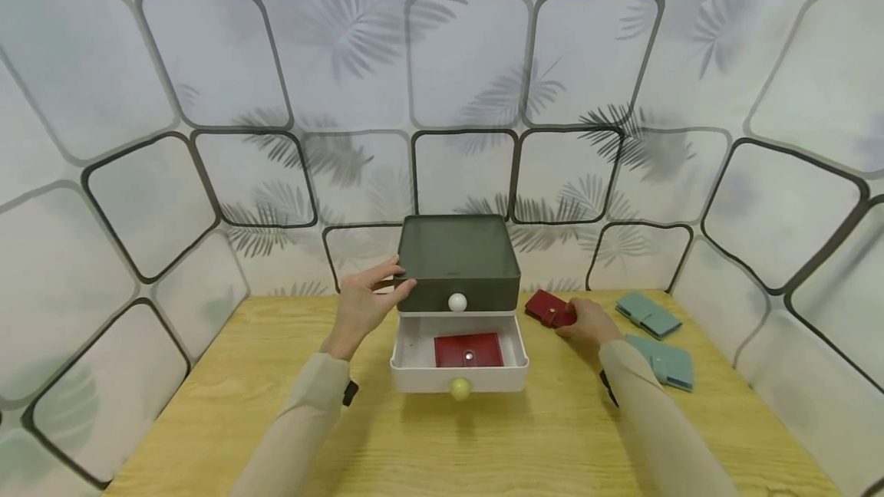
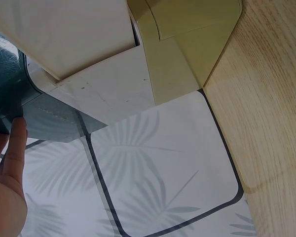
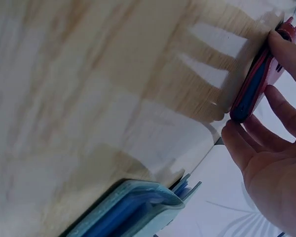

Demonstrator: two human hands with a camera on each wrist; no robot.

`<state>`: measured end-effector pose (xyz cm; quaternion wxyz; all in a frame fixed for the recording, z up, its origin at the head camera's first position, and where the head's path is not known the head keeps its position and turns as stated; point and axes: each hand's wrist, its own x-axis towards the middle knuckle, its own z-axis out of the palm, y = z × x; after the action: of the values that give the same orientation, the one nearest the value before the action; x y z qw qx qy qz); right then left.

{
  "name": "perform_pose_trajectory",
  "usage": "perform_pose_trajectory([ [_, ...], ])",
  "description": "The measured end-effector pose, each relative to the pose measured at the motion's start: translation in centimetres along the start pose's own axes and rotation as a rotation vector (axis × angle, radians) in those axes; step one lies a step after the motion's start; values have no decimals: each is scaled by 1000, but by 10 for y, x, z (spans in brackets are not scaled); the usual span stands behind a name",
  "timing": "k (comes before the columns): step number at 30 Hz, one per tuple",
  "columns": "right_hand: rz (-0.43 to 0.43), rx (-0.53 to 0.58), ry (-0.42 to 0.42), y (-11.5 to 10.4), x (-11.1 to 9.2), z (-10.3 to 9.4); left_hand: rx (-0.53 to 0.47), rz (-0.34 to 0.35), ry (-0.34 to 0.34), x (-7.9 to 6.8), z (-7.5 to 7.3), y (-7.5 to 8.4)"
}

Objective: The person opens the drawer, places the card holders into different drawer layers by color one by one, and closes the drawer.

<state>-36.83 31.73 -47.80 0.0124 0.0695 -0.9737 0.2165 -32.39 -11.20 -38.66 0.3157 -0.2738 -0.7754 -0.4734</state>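
Observation:
At the back of the table stands a small drawer box with a dark green upper part (image 1: pixel 458 248) and a white knob. Its white lower drawer (image 1: pixel 414 380) is pulled out and has a yellow-green knob. Inside lies a red wallet (image 1: pixel 452 351) with a snap. My left hand (image 1: pixel 364 305) rests on the box's front left corner, fingers along the upper edge and thumb at the front. To the right, my right hand (image 1: pixel 590 324) pinches a second red wallet (image 1: pixel 545 307); the right wrist view shows this wallet (image 3: pixel 254 89) edge-on between thumb and fingers.
Two teal wallets lie on the table right of my right hand, one farther back (image 1: pixel 649 314) and one nearer (image 1: pixel 673 365). A patterned wall covering (image 1: pixel 463 175) rises behind and at both sides of the wooden table (image 1: pixel 276 374).

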Motion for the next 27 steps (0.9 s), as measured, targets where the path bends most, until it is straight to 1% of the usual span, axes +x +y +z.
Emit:
perform_pose_trajectory([
  [6,33,-12,-44,-9,2,-2,1,0,-6,-1,-6,0],
  [8,28,-20,-51,-10,3,-1,12,-10,-4,-2,-7,0],
  [13,-2,-39,-39,-11,4,1,15,-34,-6,-3,-8,2],
  [20,24,-15,-26,-15,-2,1,-11,-36,-5,-2,-6,2],
  [27,9,6,38,-14,-7,0,-35,-30,3,0,-3,4],
])
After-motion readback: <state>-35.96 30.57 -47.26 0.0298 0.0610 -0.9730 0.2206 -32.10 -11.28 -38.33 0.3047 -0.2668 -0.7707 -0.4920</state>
